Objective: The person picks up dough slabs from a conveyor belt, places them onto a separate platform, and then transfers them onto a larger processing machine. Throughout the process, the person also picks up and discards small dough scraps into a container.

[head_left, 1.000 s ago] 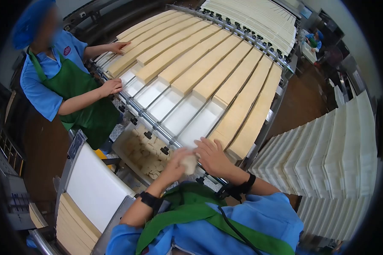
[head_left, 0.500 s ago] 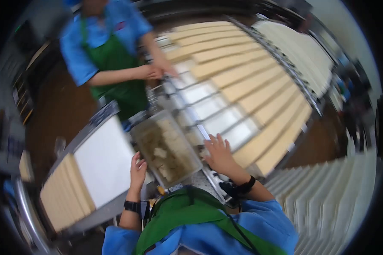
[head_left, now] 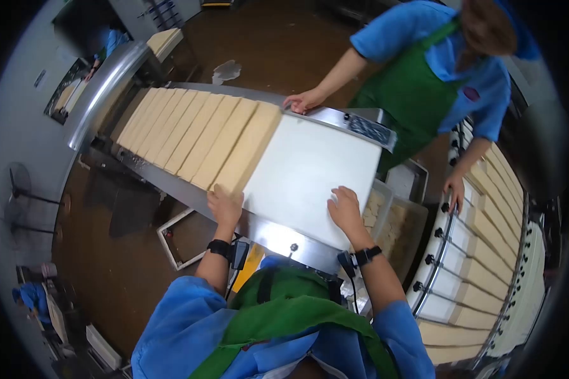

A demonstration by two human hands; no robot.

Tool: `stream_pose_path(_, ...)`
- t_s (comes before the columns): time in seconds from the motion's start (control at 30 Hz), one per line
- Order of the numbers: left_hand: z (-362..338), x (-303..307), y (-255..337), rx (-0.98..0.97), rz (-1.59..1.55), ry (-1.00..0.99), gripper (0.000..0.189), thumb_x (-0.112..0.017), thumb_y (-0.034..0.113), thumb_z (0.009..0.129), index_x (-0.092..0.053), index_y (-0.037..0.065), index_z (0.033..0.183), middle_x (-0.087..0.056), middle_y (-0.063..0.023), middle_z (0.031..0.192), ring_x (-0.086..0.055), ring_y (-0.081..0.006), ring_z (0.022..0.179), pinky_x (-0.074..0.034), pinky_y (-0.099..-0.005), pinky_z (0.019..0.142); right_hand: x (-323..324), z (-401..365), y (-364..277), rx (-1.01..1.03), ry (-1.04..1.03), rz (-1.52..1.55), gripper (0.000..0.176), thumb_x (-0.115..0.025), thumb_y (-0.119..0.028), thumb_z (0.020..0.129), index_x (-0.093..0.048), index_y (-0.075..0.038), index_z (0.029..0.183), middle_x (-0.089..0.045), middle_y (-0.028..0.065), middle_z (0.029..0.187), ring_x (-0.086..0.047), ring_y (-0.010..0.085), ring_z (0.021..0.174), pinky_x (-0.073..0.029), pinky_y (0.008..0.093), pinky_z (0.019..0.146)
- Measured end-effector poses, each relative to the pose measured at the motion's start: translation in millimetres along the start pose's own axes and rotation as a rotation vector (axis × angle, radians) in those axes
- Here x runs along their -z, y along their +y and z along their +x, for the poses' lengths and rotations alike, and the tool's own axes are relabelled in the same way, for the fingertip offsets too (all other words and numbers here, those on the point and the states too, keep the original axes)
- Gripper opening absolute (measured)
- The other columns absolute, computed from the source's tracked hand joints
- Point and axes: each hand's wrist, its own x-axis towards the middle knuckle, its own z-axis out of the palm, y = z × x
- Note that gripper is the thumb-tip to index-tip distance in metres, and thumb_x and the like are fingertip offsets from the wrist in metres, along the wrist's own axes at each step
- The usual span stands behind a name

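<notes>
Pale cream slabs [head_left: 202, 136] lie side by side across a conveyor with a white belt [head_left: 319, 170]. At the near end of the rightmost slab [head_left: 254, 148] is my left hand [head_left: 226, 205], fingers apart, at or touching its edge; contact is hard to make out. My right hand [head_left: 346, 208] hovers over the near right part of the belt with fingers spread and nothing in it. Across from me, a co-worker's hand [head_left: 305, 101] rests on the far metal rail beside the same slab.
The co-worker's other hand [head_left: 454, 189] is at a second conveyor on the right, whose strips lie between bars [head_left: 449, 240]. Plastic bins with pale scraps [head_left: 398, 230] stand between the conveyors. A curved metal hood [head_left: 107, 85] spans the belt's left end.
My view has swung left from the strip conveyor and scrap bin to the slab conveyor. Both my hands are now over or at that belt, and the co-worker's hand is at its far rail.
</notes>
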Motion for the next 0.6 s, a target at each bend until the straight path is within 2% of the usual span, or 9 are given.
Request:
stream_pose_path(0.1,25,-3,-12,-0.090,-0.011,-0.038,0.083,-0.073,0.038,0.069,-0.033,-0.003,0.130,-0.038,-0.0299,0.125,-0.042,-0.0437,0.108,-0.037,-0.0472,0.092,-42,58,-30,0.002,-0.082,-0.134,0.044,-0.062,-0.023,0.077,-0.054,0.001,0.113,-0.048,0.0198,0.123,-0.041,0.0359,0.116,-0.034,0.0441,0.098)
stream_pose_path(0.13,29,-4,-11,-0.136,0.066,-0.040,0.083,-0.072,0.042,0.069,-0.035,-0.002,0.128,-0.041,-0.0268,0.123,-0.046,-0.0411,0.102,-0.040,-0.0443,0.090,-54,78,-41,-0.012,-0.110,-0.189,0.048,-0.063,-0.024,0.077,-0.052,0.001,0.116,-0.045,0.0193,0.127,-0.038,0.0354,0.119,-0.033,0.0444,0.099)
stream_pose_path(0.23,29,2,2,-0.167,0.214,-0.061,0.081,-0.071,0.044,0.071,-0.036,-0.004,0.125,-0.046,-0.0224,0.111,-0.049,-0.0383,0.095,-0.044,-0.0433,0.080,-89,134,-70,-0.076,-0.156,-0.235,0.062,-0.062,-0.030,0.079,-0.041,0.001,0.129,-0.034,0.0181,0.137,-0.034,0.0340,0.123,-0.031,0.0453,0.101)
stream_pose_path(0.33,30,-1,2,-0.172,0.292,-0.119,0.082,-0.067,0.049,0.072,-0.036,-0.005,0.125,-0.046,-0.0190,0.114,-0.049,-0.0358,0.100,-0.045,-0.0387,0.082,-118,190,-94,-0.145,-0.144,-0.230,0.070,-0.058,-0.037,0.083,-0.031,-0.004,0.137,-0.024,0.0185,0.144,-0.034,0.0349,0.123,-0.031,0.0459,0.100)
stream_pose_path(0.43,32,2,0,-0.212,0.263,-0.144,0.084,-0.066,0.051,0.072,-0.036,-0.007,0.126,-0.046,-0.0175,0.111,-0.051,-0.0330,0.096,-0.048,-0.0363,0.076,-129,234,-118,-0.171,-0.161,-0.244,0.069,-0.051,-0.045,0.085,-0.028,-0.011,0.141,-0.016,0.0179,0.148,-0.033,0.0355,0.126,-0.032,0.0461,0.100)
stream_pose_path(0.47,34,4,-1,-0.213,0.289,-0.160,0.085,-0.064,0.054,0.072,-0.037,-0.006,0.125,-0.046,-0.0172,0.110,-0.052,-0.0307,0.092,-0.050,-0.0344,0.073,-136,249,-122,-0.226,-0.192,-0.265,0.067,-0.046,-0.050,0.087,-0.027,-0.016,0.142,-0.014,0.0177,0.149,-0.031,0.0363,0.128,-0.032,0.0466,0.100)
stream_pose_path(0.6,35,2,0,-0.207,0.332,-0.187,0.086,-0.063,0.056,0.072,-0.038,-0.006,0.126,-0.046,-0.0170,0.112,-0.053,-0.0298,0.090,-0.050,-0.0344,0.072,-135,273,-139,-0.252,-0.234,-0.291,0.071,-0.047,-0.053,0.085,-0.027,-0.016,0.142,-0.014,0.0198,0.148,-0.034,0.0377,0.126,-0.035,0.0454,0.099)
